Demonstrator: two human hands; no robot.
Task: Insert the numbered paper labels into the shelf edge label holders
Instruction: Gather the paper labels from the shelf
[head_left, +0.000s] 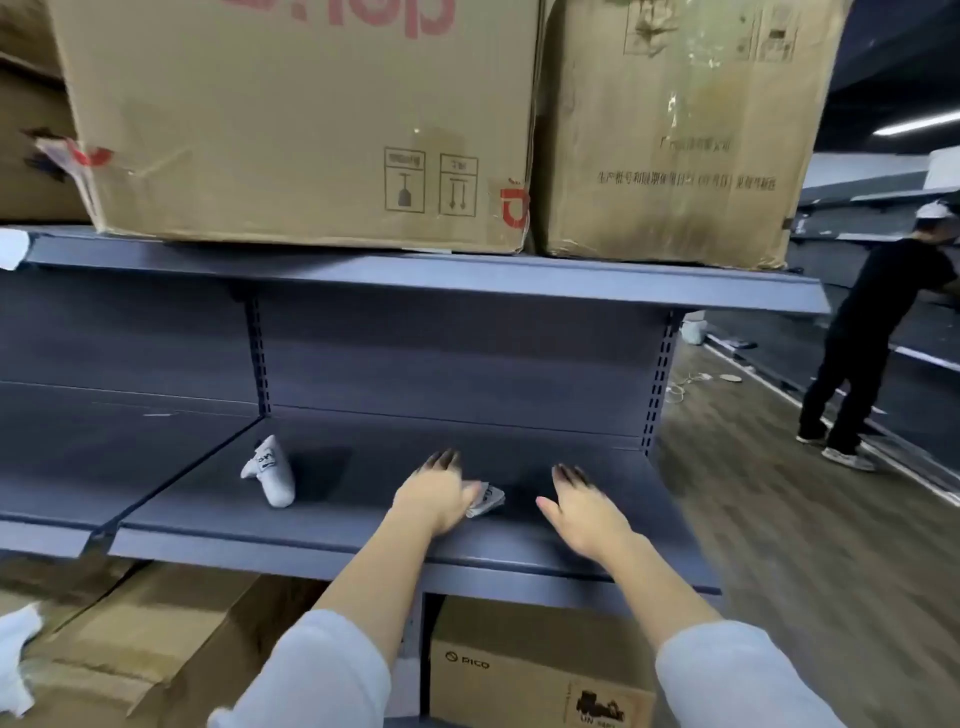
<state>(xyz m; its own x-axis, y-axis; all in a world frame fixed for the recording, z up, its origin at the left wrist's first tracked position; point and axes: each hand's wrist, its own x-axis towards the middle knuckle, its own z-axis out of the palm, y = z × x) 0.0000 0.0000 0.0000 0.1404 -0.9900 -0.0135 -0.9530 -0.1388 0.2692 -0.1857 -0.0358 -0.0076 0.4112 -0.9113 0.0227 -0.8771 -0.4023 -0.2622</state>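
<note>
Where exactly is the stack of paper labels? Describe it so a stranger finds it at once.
Start at the dark grey middle shelf, under the big cardboard boxes. The paper labels lie between the left hand and right hand. Unlike the white sock further left, they form a small, flat printed bundle.

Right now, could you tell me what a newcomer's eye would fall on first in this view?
First, the two hands stretched over the dark middle shelf: the left hand rests on a small stack of labels, and the right hand hovers open beside it. Next come the big cardboard boxes crowding the top shelf, and a white sock lying to the left of the hands.
</note>
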